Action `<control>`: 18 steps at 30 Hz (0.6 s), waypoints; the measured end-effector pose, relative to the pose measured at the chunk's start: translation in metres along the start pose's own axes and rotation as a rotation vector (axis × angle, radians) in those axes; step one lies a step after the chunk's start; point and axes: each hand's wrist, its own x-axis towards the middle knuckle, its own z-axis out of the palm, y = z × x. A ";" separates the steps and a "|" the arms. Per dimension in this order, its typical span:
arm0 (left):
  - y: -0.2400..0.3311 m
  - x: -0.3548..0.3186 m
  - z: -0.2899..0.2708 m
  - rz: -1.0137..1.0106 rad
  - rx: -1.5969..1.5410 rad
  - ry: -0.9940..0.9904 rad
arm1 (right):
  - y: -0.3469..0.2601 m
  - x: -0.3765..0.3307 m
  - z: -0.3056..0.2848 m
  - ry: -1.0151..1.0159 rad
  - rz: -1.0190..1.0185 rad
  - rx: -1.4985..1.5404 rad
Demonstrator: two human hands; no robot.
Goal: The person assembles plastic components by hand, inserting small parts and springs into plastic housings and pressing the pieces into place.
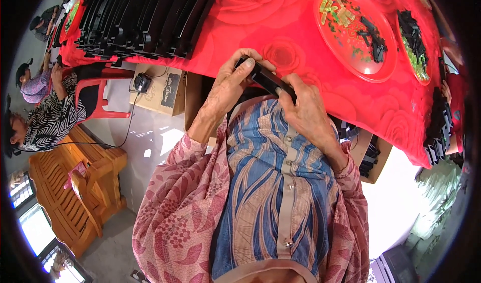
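Mid-assembly, judging by the layout: a long row of finished-looking black plastic parts (145, 17) stacked at upper left of the red rose-patterned desk (300, 57), loose yellow-green and black small pieces still waiting in the round red plastic tray (373, 67) at upper right. At frame centre, just below the desk edge, a slim black plastic bar (265, 78) gripped at both ends: left hand (230, 85) curled closed around the upper-left end, right hand (303, 110) clamped over the lower-right end.

Red plate (350, 57) on rose-patterned tablecloth (280, 12).
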 end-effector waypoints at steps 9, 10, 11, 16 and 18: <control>-0.004 -0.003 -0.003 -0.011 -0.031 -0.012 | 0.000 -0.001 0.001 -0.009 0.018 -0.020; -0.004 -0.003 -0.003 -0.012 -0.043 -0.023 | 0.002 -0.001 0.002 0.001 -0.009 -0.023; -0.005 -0.003 -0.002 -0.008 -0.046 -0.025 | 0.002 -0.002 0.002 0.002 -0.011 -0.028; -0.003 -0.003 0.000 -0.017 -0.120 -0.004 | -0.003 0.000 -0.002 -0.036 0.040 -0.012; -0.003 -0.002 0.001 -0.011 -0.128 -0.016 | -0.001 -0.001 -0.003 -0.011 0.011 -0.021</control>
